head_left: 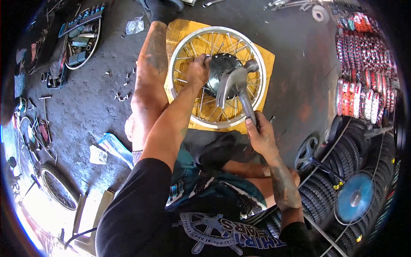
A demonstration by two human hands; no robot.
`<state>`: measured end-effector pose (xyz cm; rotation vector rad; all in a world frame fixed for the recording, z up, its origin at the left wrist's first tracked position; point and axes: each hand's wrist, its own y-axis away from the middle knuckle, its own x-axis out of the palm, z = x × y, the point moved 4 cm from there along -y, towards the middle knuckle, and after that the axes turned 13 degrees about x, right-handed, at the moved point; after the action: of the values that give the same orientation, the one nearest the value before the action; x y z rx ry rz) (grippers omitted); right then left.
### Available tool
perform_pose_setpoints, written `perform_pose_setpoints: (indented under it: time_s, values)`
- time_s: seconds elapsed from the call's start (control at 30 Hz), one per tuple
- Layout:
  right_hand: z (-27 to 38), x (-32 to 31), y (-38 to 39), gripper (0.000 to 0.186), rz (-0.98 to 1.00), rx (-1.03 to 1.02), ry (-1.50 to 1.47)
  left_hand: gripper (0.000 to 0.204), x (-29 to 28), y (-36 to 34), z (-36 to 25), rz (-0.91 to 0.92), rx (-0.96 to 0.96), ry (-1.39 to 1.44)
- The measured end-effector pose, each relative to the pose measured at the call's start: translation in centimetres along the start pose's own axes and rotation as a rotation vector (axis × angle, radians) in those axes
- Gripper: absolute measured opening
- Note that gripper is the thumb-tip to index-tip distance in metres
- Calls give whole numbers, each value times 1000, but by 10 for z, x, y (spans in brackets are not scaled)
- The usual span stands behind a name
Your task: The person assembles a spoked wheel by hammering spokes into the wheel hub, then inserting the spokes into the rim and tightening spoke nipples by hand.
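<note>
A spoked wheel with a silver rim (pixel 173 77) and a dark, glossy hub (pixel 219 68) lies flat on a yellow board (pixel 266 60) on the floor. My left hand (pixel 198 68) is closed at the hub's left edge, on something small that I cannot make out. My right hand (pixel 260 135) grips the handle of a metal claw hammer (pixel 231 83), whose head is raised over the hub and partly hides it. A thin dark tool (pixel 272 119) shows beside the board, near my right hand.
My legs (pixel 150 73) flank the board. Small parts (pixel 122 97) and plastic bags (pixel 135 25) lie at the left, with a tool tray (pixel 81 43) and bicycle wheels (pixel 58 188) beyond. At the right are stacked packaged tyres (pixel 355 51), black tyres (pixel 319 199) and a blue-bladed fan (pixel 342 205).
</note>
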<state>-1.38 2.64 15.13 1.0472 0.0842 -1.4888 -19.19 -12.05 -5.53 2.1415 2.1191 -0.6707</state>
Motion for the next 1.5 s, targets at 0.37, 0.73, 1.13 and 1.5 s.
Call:
perform_pose_setpoints:
  time_s: [0.37,0.73,1.13,1.5]
  values:
    - [12,24,-103,36,-100,-148,63,22,23,3,19,59,171,-117]
    - [33,14,-109,37,-206,-309,39,26,23,8,20,29,49,-33]
    - [30,26,-111,37,-33,-109,412,28,30,9,25,108,179,-124]
    - [-49,-23,-53,31,-304,73,206,40,-6,-2,-4,-24,-33,51]
